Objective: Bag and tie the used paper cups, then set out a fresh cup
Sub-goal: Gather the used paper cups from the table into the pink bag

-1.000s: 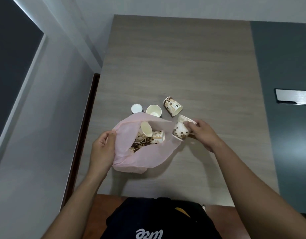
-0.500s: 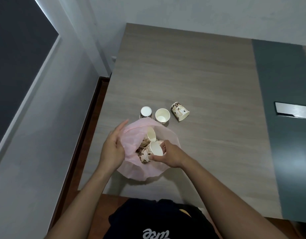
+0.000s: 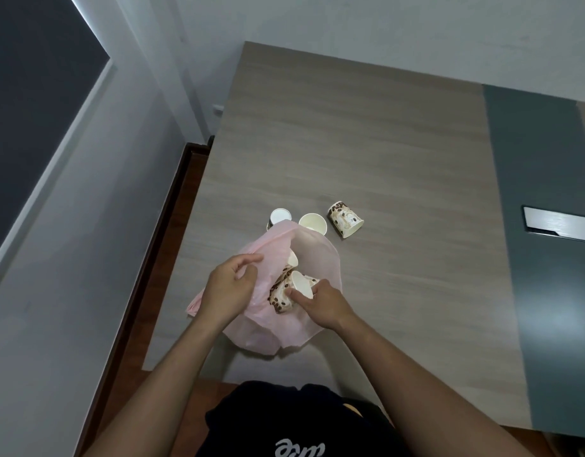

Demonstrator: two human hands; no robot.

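The pink bag [image 3: 312,258] hides most of its load; behind the film and the left hand [image 3: 230,288] I cannot count the cups inside. The left hand pinches the bag's left rim, holding the mouth wide. The right hand [image 3: 324,303] curls round a bean-printed cup [image 3: 299,285] lying sideways in that mouth. Beyond the bag on the bench [image 3: 383,143] are an upturned cup [image 3: 279,216], half covered by the rim, an upright cup [image 3: 312,223] and a tipped cup [image 3: 344,219]

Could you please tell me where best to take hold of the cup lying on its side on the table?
I would take the tipped cup by its patterned wall, coming from above with the grip across its width: it lies on its side, mouth toward the right.
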